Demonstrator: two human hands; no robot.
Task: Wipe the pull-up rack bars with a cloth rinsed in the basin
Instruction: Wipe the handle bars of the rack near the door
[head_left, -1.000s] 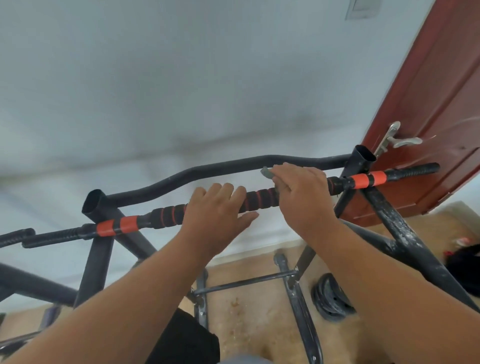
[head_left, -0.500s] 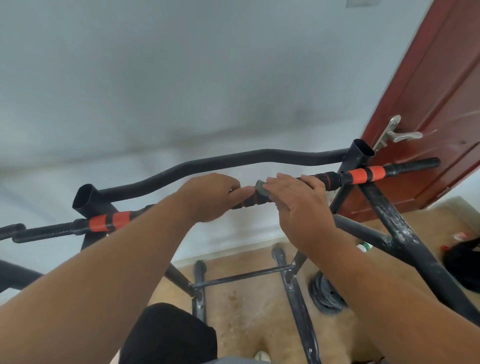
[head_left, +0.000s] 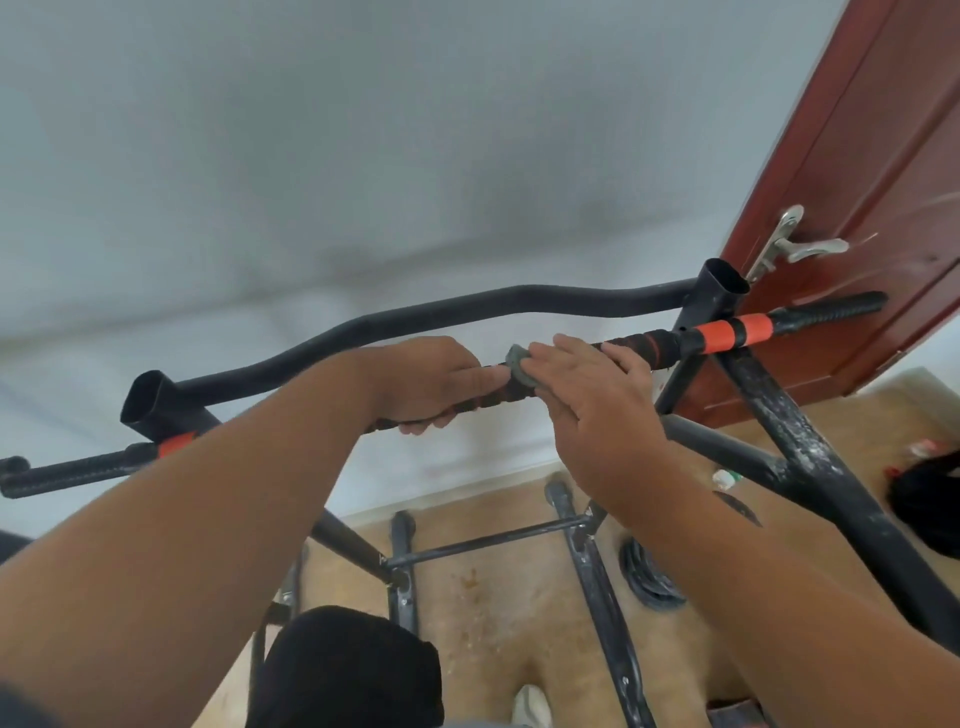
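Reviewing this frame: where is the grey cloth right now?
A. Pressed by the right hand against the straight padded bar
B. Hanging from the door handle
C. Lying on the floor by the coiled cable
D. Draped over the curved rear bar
A: the grey cloth sits under the right hand on the straight padded bar, next to the left hand closed around that bar.
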